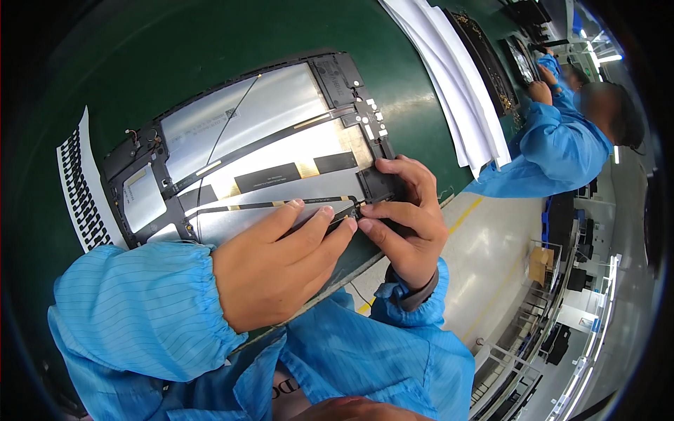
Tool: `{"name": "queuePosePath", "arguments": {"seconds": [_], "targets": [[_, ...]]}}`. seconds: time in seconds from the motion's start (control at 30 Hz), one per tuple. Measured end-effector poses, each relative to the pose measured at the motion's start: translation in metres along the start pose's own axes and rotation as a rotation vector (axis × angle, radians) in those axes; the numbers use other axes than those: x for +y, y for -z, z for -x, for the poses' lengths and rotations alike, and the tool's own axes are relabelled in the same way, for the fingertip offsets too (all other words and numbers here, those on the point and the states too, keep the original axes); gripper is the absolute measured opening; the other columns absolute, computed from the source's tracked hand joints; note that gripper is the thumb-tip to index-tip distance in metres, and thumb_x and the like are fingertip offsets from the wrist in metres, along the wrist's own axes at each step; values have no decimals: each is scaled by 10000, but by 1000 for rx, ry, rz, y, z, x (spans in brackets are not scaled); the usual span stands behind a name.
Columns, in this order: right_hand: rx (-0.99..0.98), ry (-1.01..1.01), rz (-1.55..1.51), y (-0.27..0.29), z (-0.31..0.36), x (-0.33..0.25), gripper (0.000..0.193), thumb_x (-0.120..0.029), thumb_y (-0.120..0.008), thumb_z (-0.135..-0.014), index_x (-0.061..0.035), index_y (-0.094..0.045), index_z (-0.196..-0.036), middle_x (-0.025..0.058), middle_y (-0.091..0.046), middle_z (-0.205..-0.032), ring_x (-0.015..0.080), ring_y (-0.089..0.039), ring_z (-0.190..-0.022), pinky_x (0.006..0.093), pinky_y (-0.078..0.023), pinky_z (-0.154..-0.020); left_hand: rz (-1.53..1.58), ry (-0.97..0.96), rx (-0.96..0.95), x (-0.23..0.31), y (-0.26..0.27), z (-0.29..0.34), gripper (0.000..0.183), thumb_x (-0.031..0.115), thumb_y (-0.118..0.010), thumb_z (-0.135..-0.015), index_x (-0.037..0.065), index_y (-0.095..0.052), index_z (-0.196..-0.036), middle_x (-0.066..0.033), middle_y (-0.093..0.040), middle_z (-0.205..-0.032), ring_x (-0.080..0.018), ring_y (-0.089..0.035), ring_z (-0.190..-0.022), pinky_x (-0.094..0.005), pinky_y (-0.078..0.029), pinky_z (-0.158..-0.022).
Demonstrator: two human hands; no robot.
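An opened tablet-like device (340,74) lies slanted before me, its black frame around silver battery packs (274,91). A wide black flat cable (260,146) crosses its middle. Nearer me, a narrow black flat cable (281,204) runs to the near right corner. My left hand (281,263) rests palm down over the near edge, its fingers stretched out, fingertips on the device beside that narrow cable. At the corner, my right hand (411,224) pinches with thumb and forefinger at the cable's end. Whatever lies between those fingertips is too small to make out.
A white sheet with rows of black strips (88,189) lies left of the device on the green table (210,28). White sheets (449,91) and a black tray-like part (484,63) lie to the right. Beyond, a person in blue (562,151) works at the same table.
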State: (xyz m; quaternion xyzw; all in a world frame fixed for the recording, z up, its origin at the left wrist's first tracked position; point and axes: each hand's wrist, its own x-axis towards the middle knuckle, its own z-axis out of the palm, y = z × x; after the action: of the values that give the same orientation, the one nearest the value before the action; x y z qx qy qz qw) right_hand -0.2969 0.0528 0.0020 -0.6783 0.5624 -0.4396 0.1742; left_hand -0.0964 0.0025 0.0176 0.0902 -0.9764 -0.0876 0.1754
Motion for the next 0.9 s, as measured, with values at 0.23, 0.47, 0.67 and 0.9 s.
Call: {"name": "queuePosePath", "arguments": {"seconds": [0.23,0.47,0.67,0.9], "targets": [[-24,253,273,-4,-12,-15,185,-3,-653,-536,-35,-624,-716,128,-556,-1018,349,-442,-987,412,-377,-840,-53,-40,-2,-5,2,-1,277,173,-491,-718,-15,-600,-890,-151,-507,-1089,-266,-472,-1003,-398,-376,-873],[-147,384,367,8,-15,-25,201,7,-635,-553,-7,-601,-751,146,-524,-1066,355,-452,-979,408,-384,-826,-34,20,31,4,4,-3,347,127,-551,-687,11,-539,-1014,-133,-518,-1088,-272,-485,-1031,-424,-367,-905],[99,-1,13,15,3,11,317,-76,-610,-714,11,-545,-1011,166,-493,-1128,297,-470,-1044,347,-354,-898,-88,311,251,8,78,65,495,142,-681,-607,-18,-517,-1046,-176,-520,-1093,-329,-486,-1032,-437,-367,-883],[12,-18,165,2,-18,16,306,-155,-562,-785,80,-524,-977,201,-509,-1060,313,-475,-967,350,-360,-856,-235,626,127,16,42,131,532,337,-632,-709,-98,-525,-996,-263,-523,-1043,-392,-473,-1034,-457,-327,-919]]}}
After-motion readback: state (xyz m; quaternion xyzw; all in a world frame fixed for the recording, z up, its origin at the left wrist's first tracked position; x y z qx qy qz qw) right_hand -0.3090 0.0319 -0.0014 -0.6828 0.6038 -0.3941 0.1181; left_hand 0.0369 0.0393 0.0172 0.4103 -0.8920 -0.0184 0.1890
